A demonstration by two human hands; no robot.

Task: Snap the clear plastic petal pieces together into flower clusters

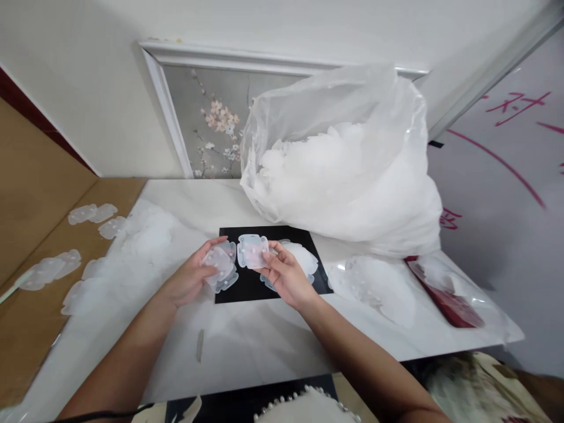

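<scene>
My left hand (191,276) holds a small stack of translucent plastic pieces (221,267) over the black mat (247,288). Just to its right, my right hand (284,276) grips a single translucent plastic piece (252,251) by its right edge, flat side toward me. The two hands are close together, nearly touching. More translucent pieces (304,258) lie on the mat behind my right hand.
A large clear plastic bag (348,170) full of white pieces stands at the back right of the white table (247,346). Loose pieces (127,258) are heaped on the left and scattered over the brown surface (48,267). A red item (445,296) under plastic lies at right.
</scene>
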